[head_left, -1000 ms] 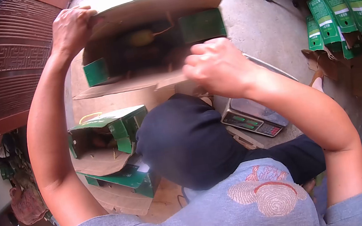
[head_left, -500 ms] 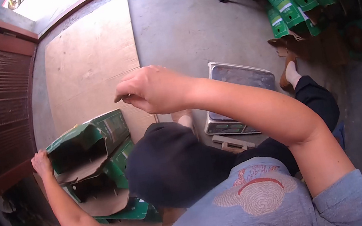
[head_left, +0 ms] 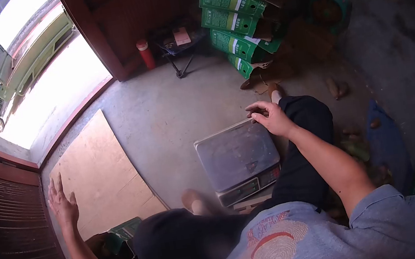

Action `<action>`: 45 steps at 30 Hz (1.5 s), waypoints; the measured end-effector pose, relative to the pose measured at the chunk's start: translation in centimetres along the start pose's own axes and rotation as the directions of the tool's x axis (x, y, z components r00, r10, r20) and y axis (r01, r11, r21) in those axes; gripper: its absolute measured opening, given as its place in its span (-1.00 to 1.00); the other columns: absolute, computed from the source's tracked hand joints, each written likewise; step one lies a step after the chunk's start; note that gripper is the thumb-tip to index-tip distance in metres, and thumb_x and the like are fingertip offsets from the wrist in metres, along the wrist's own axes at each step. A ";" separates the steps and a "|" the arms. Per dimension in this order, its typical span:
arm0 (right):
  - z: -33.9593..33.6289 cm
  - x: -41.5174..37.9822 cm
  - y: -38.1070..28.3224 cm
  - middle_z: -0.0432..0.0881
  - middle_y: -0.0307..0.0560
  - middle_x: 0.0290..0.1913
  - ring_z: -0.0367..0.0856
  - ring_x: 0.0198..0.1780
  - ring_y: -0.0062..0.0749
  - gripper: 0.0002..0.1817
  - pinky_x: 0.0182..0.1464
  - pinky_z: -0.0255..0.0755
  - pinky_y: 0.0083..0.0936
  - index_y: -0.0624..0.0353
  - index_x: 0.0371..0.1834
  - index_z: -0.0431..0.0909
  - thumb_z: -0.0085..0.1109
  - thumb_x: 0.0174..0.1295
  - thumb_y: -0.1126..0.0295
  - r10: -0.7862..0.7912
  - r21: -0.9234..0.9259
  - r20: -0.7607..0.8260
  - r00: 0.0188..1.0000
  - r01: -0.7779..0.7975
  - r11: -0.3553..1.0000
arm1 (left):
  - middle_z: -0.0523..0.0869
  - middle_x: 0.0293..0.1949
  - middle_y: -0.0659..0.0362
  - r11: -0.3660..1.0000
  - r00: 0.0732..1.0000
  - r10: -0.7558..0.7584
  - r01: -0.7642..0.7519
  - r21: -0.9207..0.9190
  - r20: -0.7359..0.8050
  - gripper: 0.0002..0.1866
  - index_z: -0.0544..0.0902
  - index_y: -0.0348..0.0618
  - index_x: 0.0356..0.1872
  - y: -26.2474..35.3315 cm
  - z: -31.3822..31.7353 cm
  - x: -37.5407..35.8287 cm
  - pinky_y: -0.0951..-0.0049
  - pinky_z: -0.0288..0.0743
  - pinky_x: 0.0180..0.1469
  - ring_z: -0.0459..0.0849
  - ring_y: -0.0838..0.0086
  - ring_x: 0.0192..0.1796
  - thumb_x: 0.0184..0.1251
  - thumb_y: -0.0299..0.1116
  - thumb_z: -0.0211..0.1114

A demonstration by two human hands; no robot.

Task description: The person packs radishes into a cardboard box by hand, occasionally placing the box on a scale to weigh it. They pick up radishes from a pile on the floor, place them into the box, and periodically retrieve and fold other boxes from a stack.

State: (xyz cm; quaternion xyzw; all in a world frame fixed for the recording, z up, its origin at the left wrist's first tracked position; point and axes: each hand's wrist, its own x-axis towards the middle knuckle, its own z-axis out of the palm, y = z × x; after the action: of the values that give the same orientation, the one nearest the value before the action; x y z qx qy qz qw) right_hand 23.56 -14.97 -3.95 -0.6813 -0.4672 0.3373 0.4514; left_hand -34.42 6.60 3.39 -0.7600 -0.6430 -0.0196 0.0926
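Observation:
My left hand (head_left: 63, 206) is raised with its fingers spread, holding nothing. It hangs over the edge of a cardboard sheet (head_left: 98, 174), above green cardboard boxes (head_left: 126, 230) at the lower left that my forearm and leg partly cover. My right hand (head_left: 273, 121) is near the far right corner of a flat weighing scale (head_left: 236, 156). Its thumb and fingers are bent but apart, with a dark gap between them and nothing clearly held. The scale's platform bears no load, and its display faces me.
Several green boxes (head_left: 232, 11) are stacked at the back right. Beside a small folding stool (head_left: 177, 42) stands a red flask (head_left: 145, 54). Brown tubers (head_left: 338, 88) lie on the floor at right, near blue cloth (head_left: 384, 134). A three-wheeled vehicle (head_left: 26, 63) stands outside the doorway.
My view has swung toward the right and the doorway. The left hand has let go of the green box's edge and opened. My right hand has moved from over the cardboard to the scale.

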 end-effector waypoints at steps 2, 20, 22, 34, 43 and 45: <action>-2.4 0.6 -1.6 0.65 -0.09 -0.16 0.63 -0.15 -0.53 -0.72 -0.08 0.53 -0.58 0.27 0.05 0.49 0.04 0.28 0.56 -0.061 0.089 -0.110 0.992 0.071 0.993 | 0.17 0.43 0.08 0.982 0.992 0.111 -0.119 -0.149 -0.059 -0.28 0.24 0.25 0.39 8.3 -3.3 1.5 0.03 0.02 0.42 0.12 0.13 0.46 0.19 -0.44 0.29; -24.7 17.1 -6.9 0.62 -0.03 -0.17 0.63 -0.22 -0.37 -0.78 -0.14 0.55 -0.44 0.23 -0.04 0.43 0.10 0.26 0.51 0.167 0.609 -0.638 0.752 0.360 0.706 | 0.20 0.39 -0.10 0.567 0.911 0.400 -0.330 -0.754 -0.099 -0.48 0.48 0.04 0.23 35.6 -5.9 1.3 0.09 0.20 0.35 0.21 -0.04 0.39 0.19 -0.34 0.31; -25.7 20.2 -7.0 0.60 -0.06 -0.29 0.62 -0.30 -0.38 -0.90 -0.22 0.57 -0.45 0.23 -0.22 0.45 0.13 0.23 0.51 0.236 0.630 -0.647 0.725 0.334 0.701 | 0.21 0.39 -0.08 0.507 0.903 0.420 -0.319 -0.801 -0.094 -0.48 0.48 0.04 0.23 35.8 -6.6 1.3 0.10 0.26 0.32 0.28 -0.02 0.36 0.20 -0.36 0.31; -28.1 30.5 -8.2 0.49 0.10 0.00 0.54 0.04 -0.11 -0.65 0.07 0.54 -0.23 0.27 0.08 0.31 0.04 0.37 0.28 0.350 0.698 -0.674 0.651 0.404 0.591 | 0.47 0.23 -0.03 0.365 0.884 0.373 -0.419 -0.832 -0.281 -0.66 0.65 -0.08 0.00 37.1 -8.8 0.7 0.22 0.42 0.21 0.48 0.09 0.24 0.17 -0.56 0.27; -27.0 30.4 -11.5 0.51 0.22 -0.02 0.62 -0.06 0.01 -0.76 -0.13 0.67 -0.44 0.48 -0.03 0.33 0.04 0.24 0.68 0.259 0.691 -0.693 0.673 0.517 0.506 | 0.60 0.09 -0.01 0.294 0.865 0.242 -0.498 -0.816 -0.440 -0.76 0.70 -0.15 -0.14 37.5 -9.5 0.7 0.28 0.52 0.09 0.60 0.15 0.12 0.20 -0.62 0.21; -26.5 29.1 -12.3 0.52 0.21 -0.02 0.61 -0.03 0.03 -0.76 -0.11 0.66 -0.44 0.46 -0.03 0.34 0.03 0.24 0.70 0.224 0.687 -0.687 0.691 0.520 0.508 | 0.61 0.08 0.00 0.297 0.857 0.224 -0.514 -0.805 -0.465 -0.75 0.71 -0.14 -0.14 37.4 -9.6 0.6 0.30 0.53 0.08 0.62 0.18 0.11 0.21 -0.63 0.19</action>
State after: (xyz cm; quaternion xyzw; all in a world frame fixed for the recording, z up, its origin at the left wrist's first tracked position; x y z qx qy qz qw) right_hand 52.63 6.39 16.06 -0.3959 -0.0925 0.1879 0.8941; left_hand 3.19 -0.24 8.54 -0.8009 -0.3112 -0.4458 -0.2509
